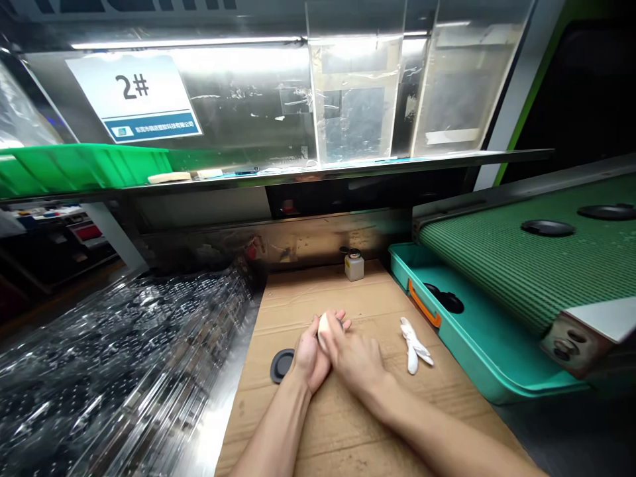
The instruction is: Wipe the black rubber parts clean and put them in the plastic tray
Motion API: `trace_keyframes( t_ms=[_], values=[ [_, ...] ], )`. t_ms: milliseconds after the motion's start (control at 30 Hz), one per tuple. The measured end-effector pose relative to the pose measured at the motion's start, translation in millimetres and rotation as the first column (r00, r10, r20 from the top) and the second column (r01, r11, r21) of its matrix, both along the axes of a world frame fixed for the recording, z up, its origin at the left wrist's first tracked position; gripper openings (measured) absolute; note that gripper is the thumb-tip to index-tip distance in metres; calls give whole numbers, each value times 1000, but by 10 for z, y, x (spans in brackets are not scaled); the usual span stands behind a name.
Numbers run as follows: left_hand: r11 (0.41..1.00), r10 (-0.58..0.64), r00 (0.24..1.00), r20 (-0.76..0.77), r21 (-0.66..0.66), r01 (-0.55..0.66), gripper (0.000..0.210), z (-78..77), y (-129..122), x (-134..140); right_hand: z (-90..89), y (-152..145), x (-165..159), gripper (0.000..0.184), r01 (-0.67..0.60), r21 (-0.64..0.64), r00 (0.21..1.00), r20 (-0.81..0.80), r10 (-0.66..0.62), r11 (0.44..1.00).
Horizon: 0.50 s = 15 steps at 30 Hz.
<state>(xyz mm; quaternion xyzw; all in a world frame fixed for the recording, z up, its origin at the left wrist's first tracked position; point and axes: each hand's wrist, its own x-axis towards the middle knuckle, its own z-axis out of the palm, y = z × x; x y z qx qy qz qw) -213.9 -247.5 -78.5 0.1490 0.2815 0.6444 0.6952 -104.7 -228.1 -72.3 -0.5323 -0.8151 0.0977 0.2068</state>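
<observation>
My left hand (312, 354), palm up over the cardboard, cups a small black part (340, 322), which is mostly hidden by fingers. My right hand (356, 358) is closed over it from the right, its fingers around a small off-white pad (323, 330). The pad lies against the left palm; its exact kind is unclear. Just left of my left wrist, a round black plastic piece (283, 366) lies flat on the cardboard (308, 291). A crumpled white cloth or glove (414, 346) lies to the right of my right hand.
A small white bottle (354, 265) stands at the cardboard's back. On the right, a teal bin (477, 351) holds black parts below a green conveyor (517, 265) carrying more. Clear plastic trays (124, 358) are stacked left. A metal shelf (348, 169) with a green bin (84, 169) spans above.
</observation>
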Motion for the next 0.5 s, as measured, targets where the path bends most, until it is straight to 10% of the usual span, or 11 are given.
trace_keyframes(
  t_ms=[267, 500],
  values=[
    [999, 16, 1000, -17, 30, -16, 36, -19, 31, -9, -3, 322, 250, 41, 5, -31, 874, -486, -19, 1000],
    [994, 113, 994, 11, 8, -113, 32, -60, 88, -28, -48, 178, 181, 24, -362, -58, 715, -657, 238, 930]
  ],
)
